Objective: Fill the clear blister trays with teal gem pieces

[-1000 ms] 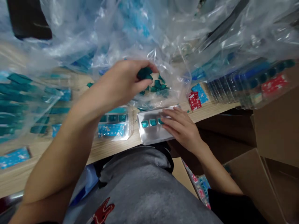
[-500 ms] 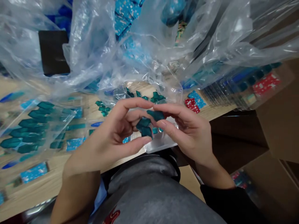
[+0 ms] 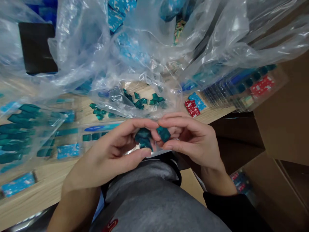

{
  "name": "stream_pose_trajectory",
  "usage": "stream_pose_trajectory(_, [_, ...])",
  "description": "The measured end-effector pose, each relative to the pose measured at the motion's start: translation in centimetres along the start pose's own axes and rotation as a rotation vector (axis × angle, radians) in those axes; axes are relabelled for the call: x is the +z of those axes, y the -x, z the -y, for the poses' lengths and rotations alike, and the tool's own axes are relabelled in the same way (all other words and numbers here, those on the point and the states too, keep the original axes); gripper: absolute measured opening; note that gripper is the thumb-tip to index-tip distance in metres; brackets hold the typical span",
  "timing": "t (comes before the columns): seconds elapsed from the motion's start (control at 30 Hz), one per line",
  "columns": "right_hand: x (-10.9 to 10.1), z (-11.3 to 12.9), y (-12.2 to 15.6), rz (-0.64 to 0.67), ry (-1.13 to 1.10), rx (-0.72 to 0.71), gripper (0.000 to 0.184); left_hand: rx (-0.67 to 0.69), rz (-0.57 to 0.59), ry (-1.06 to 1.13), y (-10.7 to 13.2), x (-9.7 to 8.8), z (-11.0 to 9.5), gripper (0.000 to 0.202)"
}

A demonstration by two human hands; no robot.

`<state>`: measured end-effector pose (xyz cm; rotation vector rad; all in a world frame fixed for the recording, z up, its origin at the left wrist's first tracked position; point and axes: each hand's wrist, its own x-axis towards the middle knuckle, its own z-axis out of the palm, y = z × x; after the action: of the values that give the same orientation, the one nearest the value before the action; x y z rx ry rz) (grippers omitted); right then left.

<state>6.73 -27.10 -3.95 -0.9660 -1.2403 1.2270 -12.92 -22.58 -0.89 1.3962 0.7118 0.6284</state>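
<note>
While left hand [image 3: 113, 151] clasps dark teal pieces [image 3: 144, 138], right hand [image 3: 195, 140] pinches 1 angular, translucent teal piece [image 3: 163, 133].

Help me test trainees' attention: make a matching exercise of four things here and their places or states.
1. Left hand
2. Right hand
3. Loose red patterned packet
4. Black rectangular object

A. Against a blue patterned packet
B. Holding one gem-like teal piece
C. Among clear plastic bags
D. Holding at least two gem-like teal pieces

Pairs: 1-D, 2-B, 3-A, 4-C
</note>
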Motion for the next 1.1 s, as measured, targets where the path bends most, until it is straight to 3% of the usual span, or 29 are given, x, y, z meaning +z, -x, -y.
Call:
stream_pose_trajectory(0.13, [-0.3, -0.5, 0.2, -0.013, -0.188, 0.030, 0.029, 0.004, -0.002, 0.224, 0.1, 0.5, 0.2, 0.029])
stream_pose_trajectory(0.23, [-1.0, -0.9, 0.4, -0.092, -0.175, 0.003, 0.022, -0.017, 0.012, 0.272, 0.7, 0.5, 0.8, 0.022])
stream_pose_trajectory(0.37, [-2.9, -1.6, 1.5, -0.173, 0.132, 0.038, 0.021, -0.050, -0.071, 0.182, 2.3, -0.4, 2.0, 0.020])
stream_pose_trajectory(0.5, [-5.3, -2.8, 3.0, -0.052, 0.475, 0.135, 0.022, -0.107, -0.222, 0.103, 4.0, -1.6, 3.5, 0.023])
stream_pose_trajectory(0.57, [-5.9, -3.5, 3.4, 0.035, 0.617, 0.106, 0.023, -0.132, -0.299, 0.159, 4.5, -1.9, 4.0, 0.022])
stream_pose_trajectory(0.77, [-4.6, -4.8, 2.7, 0.147, 0.871, -0.094, 0.018, -0.186, -0.428, 0.222, 4.9, -1.5, 4.2, 0.018])
stream_pose_trajectory(0.97, [-3.2, -4.5, 3.2, 0.237, 1.207, -0.160, 0.022, -0.159, -0.359, 0.214, 4.5, -1.1, 4.2, 0.014])
stream_pose_trajectory(1.1, [-3.3, -4.5, 3.7, 0.259, 1.228, -0.143, 0.025, -0.185, -0.363, 0.091, 4.3, -0.7, 4.5, 0.019])
